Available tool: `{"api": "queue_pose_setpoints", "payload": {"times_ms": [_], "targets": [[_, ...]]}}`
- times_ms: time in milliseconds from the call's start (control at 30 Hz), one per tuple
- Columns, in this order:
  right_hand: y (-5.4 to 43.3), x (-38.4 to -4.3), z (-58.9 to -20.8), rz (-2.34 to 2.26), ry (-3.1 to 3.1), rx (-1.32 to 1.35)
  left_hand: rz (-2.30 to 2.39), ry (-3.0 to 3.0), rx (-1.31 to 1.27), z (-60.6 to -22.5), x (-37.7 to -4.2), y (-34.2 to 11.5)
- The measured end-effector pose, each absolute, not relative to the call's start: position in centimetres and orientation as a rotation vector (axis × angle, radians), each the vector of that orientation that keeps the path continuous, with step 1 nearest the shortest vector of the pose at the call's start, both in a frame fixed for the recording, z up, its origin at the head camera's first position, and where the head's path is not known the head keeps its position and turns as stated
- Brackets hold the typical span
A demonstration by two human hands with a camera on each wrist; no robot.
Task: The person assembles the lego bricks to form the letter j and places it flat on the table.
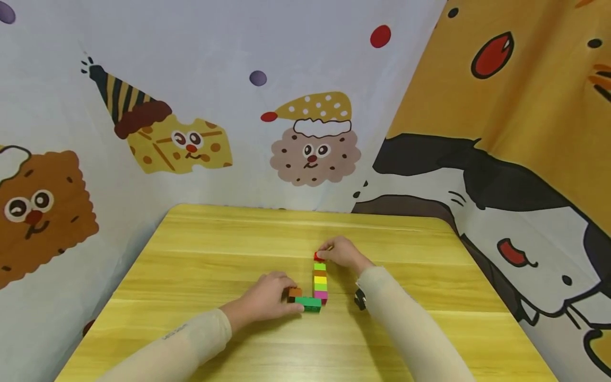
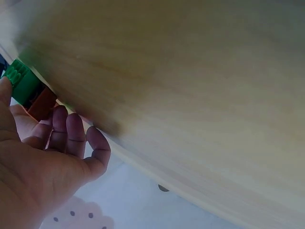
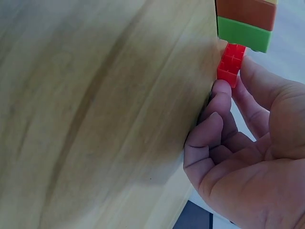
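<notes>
A column of joined toy bricks [image 1: 320, 283], in light green, brown, yellow and magenta, lies on the wooden table [image 1: 229, 233]. At its near end are a dark green brick [image 1: 307, 304] and a brown brick [image 1: 295, 292]. My left hand [image 1: 269, 297] holds these two, its thumb on the green brick and its fingers by the brown one. My right hand [image 1: 341, 252] pinches a red brick [image 3: 230, 64] just beyond the column's far end. The red brick's hollow underside shows in the right wrist view, close by the light green end brick [image 3: 244, 34].
A small black object [image 1: 360, 300] shows beside the right sleeve [image 1: 396, 302]. Behind the table hangs a white cloth [image 1: 215, 53] with cartoon figures. The table's far edge [image 1: 305, 210] lies right against it.
</notes>
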State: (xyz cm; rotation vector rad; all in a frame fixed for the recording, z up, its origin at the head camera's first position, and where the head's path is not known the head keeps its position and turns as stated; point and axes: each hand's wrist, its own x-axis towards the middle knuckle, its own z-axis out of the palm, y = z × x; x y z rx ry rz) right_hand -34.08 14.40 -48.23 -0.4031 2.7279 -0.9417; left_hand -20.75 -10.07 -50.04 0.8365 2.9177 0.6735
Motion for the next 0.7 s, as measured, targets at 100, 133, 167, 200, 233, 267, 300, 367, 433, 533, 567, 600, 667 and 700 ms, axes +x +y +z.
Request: {"api": "queue_pose_setpoints", "payload": {"times_ms": [100,133,167,200,233,267,300,367,433,533,567,600,667,700], "targets": [[14.34,-34.07,-48.22,-0.941,2.727,-0.404,0.679,2.918,0.829,-50.14,-20.77,-10.12],[14.38,-34.08,-48.25,-0.938,2.727,-0.405,0.681,2.919,0.829,-50.17,-20.78,-10.14],[14.41,-34.08,-48.28,-0.936,2.728,-0.404,0.683,2.918,0.829,-50.16,-20.77,-10.15],[14.42,-34.07,-48.26,-0.935,2.726,-0.402,0.686,2.918,0.83,-50.15,-20.74,-10.16],[14.42,-34.04,-48.26,-0.936,2.723,-0.399,0.688,2.918,0.831,-50.12,-20.73,-10.19],[14.41,-34.01,-48.26,-0.936,2.721,-0.397,0.689,2.918,0.833,-50.1,-20.72,-10.2],[14.42,-33.99,-48.24,-0.937,2.718,-0.395,0.69,2.918,0.833,-50.08,-20.71,-10.22],[14.39,-33.96,-48.2,-0.94,2.712,-0.391,0.692,2.917,0.835,-50.03,-20.71,-10.24],[14.31,-33.92,-48.16,-0.946,2.708,-0.394,0.691,2.917,0.834,-50.01,-20.74,-10.24],[14.28,-33.95,-48.19,-0.947,2.702,-0.395,0.689,2.916,0.84,-49.99,-20.77,-10.26],[14.26,-33.96,-48.21,-0.947,2.7,-0.394,0.689,2.915,0.845,-49.97,-20.77,-10.27],[14.27,-33.98,-48.25,-0.947,2.697,-0.395,0.691,2.915,0.848,-49.93,-20.76,-10.28],[14.28,-34.0,-48.3,-0.949,2.69,-0.393,0.694,2.916,0.859,-49.92,-20.74,-10.3],[14.28,-34.01,-48.33,-0.949,2.688,-0.396,0.696,2.918,0.864,-49.9,-20.72,-10.31]]}}
